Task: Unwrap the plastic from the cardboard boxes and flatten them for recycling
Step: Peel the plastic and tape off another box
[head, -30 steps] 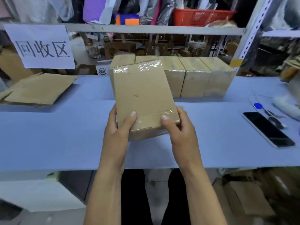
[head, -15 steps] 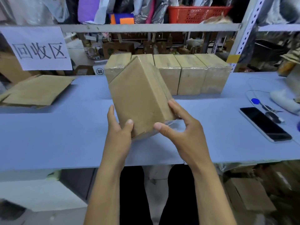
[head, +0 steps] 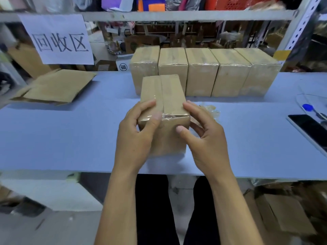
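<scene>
- Head view: a box [head: 164,110] stands on the blue desk [head: 70,138], near the front edge, with clear wrap over it.
- The left hand [head: 136,135] holds the box's left side, fingers curled over the top and thumb on the top front edge.
- The right hand [head: 203,137] holds the right side, thumb on the front face.
- Some loose wrap [head: 209,110] lies just right of the box.
- Five more wrapped boxes [head: 203,75] stand side by side in a row just behind it. All are closed, so I cannot tell what is inside.
- Flat cardboard [head: 56,87] lies far left on the desk, under a paper sign [head: 58,39].
- A phone [head: 311,129] lies far right.
</scene>
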